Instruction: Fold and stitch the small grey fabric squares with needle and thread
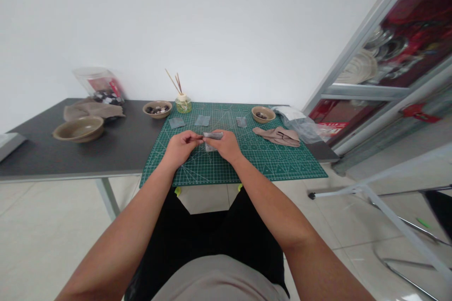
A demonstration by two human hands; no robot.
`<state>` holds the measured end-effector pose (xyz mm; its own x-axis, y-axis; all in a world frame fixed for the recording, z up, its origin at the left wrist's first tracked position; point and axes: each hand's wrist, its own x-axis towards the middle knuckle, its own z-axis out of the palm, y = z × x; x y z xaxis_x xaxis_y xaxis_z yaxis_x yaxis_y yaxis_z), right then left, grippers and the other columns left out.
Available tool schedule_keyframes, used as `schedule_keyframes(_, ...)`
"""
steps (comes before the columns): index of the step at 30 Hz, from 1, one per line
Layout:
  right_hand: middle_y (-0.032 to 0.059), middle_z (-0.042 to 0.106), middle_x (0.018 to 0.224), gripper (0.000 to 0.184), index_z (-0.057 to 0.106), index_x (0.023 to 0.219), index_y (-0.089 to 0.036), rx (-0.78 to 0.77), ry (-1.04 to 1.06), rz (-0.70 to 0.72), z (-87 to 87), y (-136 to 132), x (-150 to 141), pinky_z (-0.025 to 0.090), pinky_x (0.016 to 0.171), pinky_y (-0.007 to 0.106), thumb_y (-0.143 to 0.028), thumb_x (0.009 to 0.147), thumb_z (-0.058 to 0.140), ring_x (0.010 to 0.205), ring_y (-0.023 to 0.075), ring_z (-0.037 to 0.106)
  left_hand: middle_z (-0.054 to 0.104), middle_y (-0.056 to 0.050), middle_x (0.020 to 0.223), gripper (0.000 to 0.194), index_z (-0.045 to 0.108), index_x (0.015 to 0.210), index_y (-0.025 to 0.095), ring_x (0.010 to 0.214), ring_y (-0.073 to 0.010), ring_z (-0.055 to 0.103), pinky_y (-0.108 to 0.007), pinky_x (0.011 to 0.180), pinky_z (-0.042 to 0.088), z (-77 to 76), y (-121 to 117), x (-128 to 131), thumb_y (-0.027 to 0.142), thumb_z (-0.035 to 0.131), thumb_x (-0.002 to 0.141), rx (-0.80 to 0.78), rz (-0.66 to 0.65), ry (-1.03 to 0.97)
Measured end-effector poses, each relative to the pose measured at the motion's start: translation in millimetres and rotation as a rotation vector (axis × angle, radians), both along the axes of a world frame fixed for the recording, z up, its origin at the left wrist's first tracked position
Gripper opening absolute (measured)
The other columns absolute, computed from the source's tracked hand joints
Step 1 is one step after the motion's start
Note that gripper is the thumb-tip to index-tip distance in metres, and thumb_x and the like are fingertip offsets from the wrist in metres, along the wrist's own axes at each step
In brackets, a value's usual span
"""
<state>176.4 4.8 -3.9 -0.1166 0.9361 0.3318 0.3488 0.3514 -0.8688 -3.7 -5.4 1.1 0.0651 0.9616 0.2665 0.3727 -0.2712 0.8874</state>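
Observation:
My right hand [226, 146] grips a small grey fabric piece [213, 136] just above the green cutting mat [275, 160]. My left hand [181, 146] is closed in a pinch next to the fabric's left edge; what its fingertips hold is too small to make out. Three more grey fabric pieces [202, 120] lie in a row on the mat behind my hands.
A small bowl of buttons [263, 114], beige cloth [278, 135] and a clear plastic bag [300, 124] sit at the right. A reed diffuser [183, 103], another button bowl [157, 109], an empty bowl [79, 129] and a plastic jar [100, 87] stand at the left on the dark table [42, 155].

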Motion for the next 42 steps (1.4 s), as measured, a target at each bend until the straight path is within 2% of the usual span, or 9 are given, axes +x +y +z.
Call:
schedule_keyframes(8,-0.0011,0.07,0.068,0.019,0.076,0.082,-0.021,0.021,-0.04,0.03,1.5,-1,0,0.042,0.06,0.023,-0.04,0.077,0.072,0.066,0.0142,0.064,0.075,-0.001,0.087,0.014,0.073,0.079,0.022,0.084,-0.0188,0.067,-0.032,0.082,0.05,-0.4,0,-1,0.032,0.072,0.071,0.013,0.013,-0.019)
schedule_keyframes(14,-0.0001,0.069,0.065,0.026,0.074,0.076,-0.019,-0.003,-0.031,-0.025,1.5,-1,0,0.043,0.057,0.023,-0.045,0.075,0.074,0.063,0.0145,0.063,0.075,-0.001,0.086,0.018,0.074,0.082,0.021,0.081,-0.018,0.067,-0.031,0.079,0.051,-2.8,1,-1,0.035,0.072,0.071,0.003,0.004,-0.034)
schedule_keyframes(21,-0.0011,0.07,0.067,0.02,0.076,0.078,-0.021,0.016,-0.064,0.021,3.7,-1,1,0.044,0.062,0.024,-0.041,0.077,0.072,0.066,0.0151,0.065,0.075,-0.002,0.087,0.015,0.073,0.08,0.021,0.084,-0.0193,0.067,-0.033,0.082,0.052,-2.6,1,0,0.033,0.073,0.07,0.02,0.004,-0.052)
schedule_keyframes(26,-0.0013,0.068,0.061,0.022,0.073,0.071,-0.02,0.012,-0.071,-0.03,5.3,-3,0,0.042,0.058,0.024,-0.042,0.076,0.074,0.061,0.0146,0.062,0.075,-0.002,0.086,0.017,0.073,0.08,0.021,0.082,-0.0192,0.067,-0.033,0.08,0.052,0.2,-1,1,0.035,0.072,0.07,-0.008,0.008,-0.032)
schedule_keyframes(32,-0.0007,0.07,0.068,0.019,0.072,0.074,-0.021,0.046,-0.022,-0.107,7.7,-6,-2,0.045,0.064,0.025,-0.039,0.074,0.074,0.065,0.0155,0.064,0.074,-0.001,0.085,0.016,0.072,0.079,0.021,0.081,-0.019,0.066,-0.032,0.078,0.051,5.7,-5,4,0.035,0.071,0.071,-0.004,0.03,0.005)
schedule_keyframes(36,-0.0005,0.069,0.074,0.021,0.069,0.082,-0.02,0.039,0.046,-0.144,3.8,-1,-1,0.046,0.066,0.026,-0.041,0.08,0.067,0.069,0.0155,0.063,0.069,-0.001,0.077,0.017,0.068,0.084,0.02,0.072,-0.0164,0.062,-0.03,0.073,0.05,1.7,0,2,0.035,0.067,0.075,0.034,0.071,0.005)
schedule_keyframes(38,0.0004,0.07,0.081,0.021,0.067,0.089,-0.021,0.029,0.033,-0.151,1.2,2,-2,0.047,0.07,0.026,-0.041,0.083,0.064,0.074,0.0158,0.063,0.065,0.001,0.071,0.018,0.065,0.088,0.02,0.069,-0.0155,0.061,-0.03,0.073,0.049,-1.8,3,1,0.036,0.062,0.079,0.064,0.092,-0.022)
schedule_keyframes(42,0.0043,0.071,0.092,0.019,0.066,0.095,-0.02,-0.046,-0.049,-0.152,-1.9,9,-3,0.048,0.084,0.031,-0.036,0.084,0.062,0.087,0.018,0.065,0.065,0.001,0.075,0.017,0.057,0.089,0.02,0.068,-0.0151,0.063,-0.031,0.073,0.052,-5.0,7,2,0.036,0.058,0.081,0.01,0.116,-0.205)
